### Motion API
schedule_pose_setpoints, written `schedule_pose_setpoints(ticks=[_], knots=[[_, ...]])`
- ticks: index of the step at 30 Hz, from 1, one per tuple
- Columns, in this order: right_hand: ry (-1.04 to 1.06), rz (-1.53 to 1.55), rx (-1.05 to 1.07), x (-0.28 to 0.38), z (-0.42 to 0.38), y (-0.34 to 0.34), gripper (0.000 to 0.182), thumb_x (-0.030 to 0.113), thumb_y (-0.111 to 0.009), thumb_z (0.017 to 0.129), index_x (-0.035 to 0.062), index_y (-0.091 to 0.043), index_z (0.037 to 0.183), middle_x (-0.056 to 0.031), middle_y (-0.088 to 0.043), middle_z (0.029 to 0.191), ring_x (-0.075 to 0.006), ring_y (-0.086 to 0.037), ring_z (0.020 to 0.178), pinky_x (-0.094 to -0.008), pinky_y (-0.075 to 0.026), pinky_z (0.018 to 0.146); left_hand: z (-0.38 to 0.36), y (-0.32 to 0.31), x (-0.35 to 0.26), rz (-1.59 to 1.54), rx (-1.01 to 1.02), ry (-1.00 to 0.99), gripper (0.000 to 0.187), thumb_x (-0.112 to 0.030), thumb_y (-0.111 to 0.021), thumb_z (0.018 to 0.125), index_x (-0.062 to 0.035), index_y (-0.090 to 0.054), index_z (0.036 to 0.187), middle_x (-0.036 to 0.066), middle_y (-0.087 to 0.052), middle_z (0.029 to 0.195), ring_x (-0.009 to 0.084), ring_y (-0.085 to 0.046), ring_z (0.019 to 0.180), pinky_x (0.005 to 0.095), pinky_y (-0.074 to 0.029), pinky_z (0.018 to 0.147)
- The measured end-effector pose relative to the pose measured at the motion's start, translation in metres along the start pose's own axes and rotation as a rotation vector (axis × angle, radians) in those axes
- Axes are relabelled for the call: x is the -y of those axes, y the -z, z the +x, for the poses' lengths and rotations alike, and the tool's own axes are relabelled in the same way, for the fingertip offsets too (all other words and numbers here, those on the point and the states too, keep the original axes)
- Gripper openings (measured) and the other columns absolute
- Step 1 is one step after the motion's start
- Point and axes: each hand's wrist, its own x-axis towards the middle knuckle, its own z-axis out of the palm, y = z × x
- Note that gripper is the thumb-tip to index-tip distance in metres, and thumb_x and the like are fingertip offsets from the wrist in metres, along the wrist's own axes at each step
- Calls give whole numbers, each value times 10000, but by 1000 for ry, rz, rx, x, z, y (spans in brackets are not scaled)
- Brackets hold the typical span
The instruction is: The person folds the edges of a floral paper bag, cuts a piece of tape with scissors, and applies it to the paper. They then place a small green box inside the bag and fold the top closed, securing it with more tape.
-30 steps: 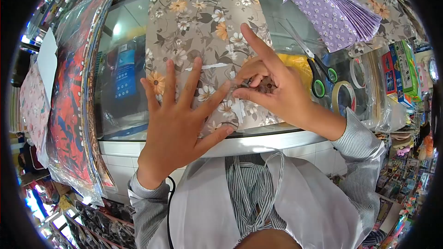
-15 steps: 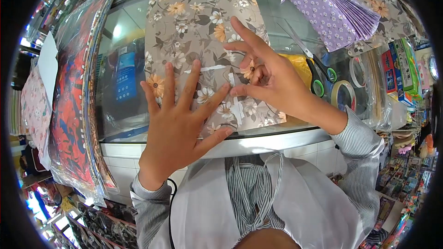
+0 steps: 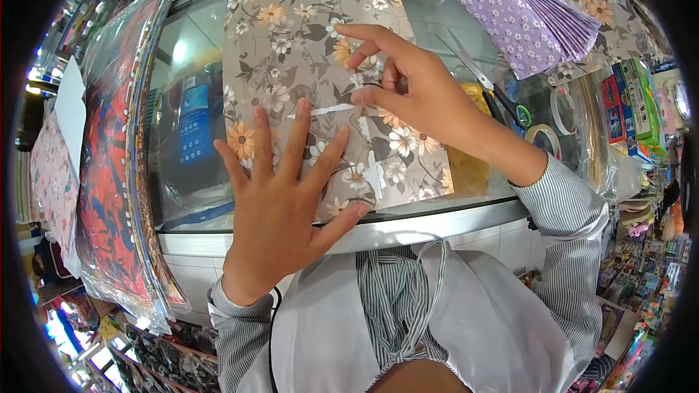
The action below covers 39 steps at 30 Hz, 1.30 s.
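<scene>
A floral wrapping paper piece [image 3: 291, 44] in grey-brown, with white and orange flowers, lies across the glass counter. My left hand [image 3: 280, 196] rests on its near part, palm down with fingers spread. A narrow white strip [image 3: 328, 110] crosses the paper just beyond those fingertips, and a ragged white patch [image 3: 375, 175] shows to the right of the thumb. Over the paper's right half is my right hand [image 3: 415, 87]. Its thumb tip points down at the right end of the strip, the index finger reaches out above, and the other fingers curl loosely. No object shows between them.
Scissors [image 3: 480, 76] lie open-bladed right of the paper, near a tape roll [image 3: 542, 140]. Behind them sits a pleated purple floral wrap [image 3: 502, 22] with a bow. Plastic-covered sheets [image 3: 109, 167] stand at the left, and colourful boxes [image 3: 630, 113] at the right.
My right hand has moved left and slightly away from me, its thumb now at the white strip's end. My left hand has slid slightly toward me and stays spread on the paper.
</scene>
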Motion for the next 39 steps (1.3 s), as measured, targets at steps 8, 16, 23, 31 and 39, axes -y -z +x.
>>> schedule_pose_setpoints(ticks=[8, 16, 23, 31, 39], knots=[[1, -4, 80, -7, 4, 4, 689, 55, -746, 787, 181, -456, 1400, 11, -548, 994, -23, -342, 525, -184, -340, 496, 0, 0, 0, -46, -32, 2, 660, -605, -540, 849, -244, -483, 1398, 171, -259, 1541, 514, -112, 1406, 764, -34, 1000], [0, -101, 85, -17, 24, 6, 545, 63, -676, 855, 165, -487, 1356, -1, -531, 960, -50, -450, 557, -225, -400, 511, -1, 1, 0, -13, -34, -20, 697, -560, -530, 869, -187, -408, 1444, 180, -245, 1543, 454, -146, 1423, 673, -53, 1078], [537, -752, 180, 0, -5, -7, 472, 285, -517, 973, 133, -418, 1409, -116, -415, 1448, -258, -375, 1358, -451, -331, 1093, -3, -15, 6, -165, -111, -4, 644, -466, -506, 918, -146, -371, 1460, 230, -228, 1533, 449, -145, 1424, 578, -98, 1130], [197, -932, 291, -51, 65, 15, 751, 605, -280, 963, 68, -253, 1486, -146, -162, 1570, -337, -131, 1452, -522, -110, 1160, -2, 10, -3, 14, -38, 81, 682, -543, -559, 863, -108, -469, 1381, 272, -295, 1483, 529, -231, 1362, 580, -193, 1103], [-68, -886, 225, -57, 93, 27, 833, 664, -245, 933, 75, -162, 1516, -211, -48, 1576, -370, -9, 1461, -507, -49, 1166, 72, 2, 45, 27, 56, 158, 799, -622, -464, 889, -85, -326, 1465, 252, -266, 1499, 432, -215, 1407, 473, -204, 1142]])
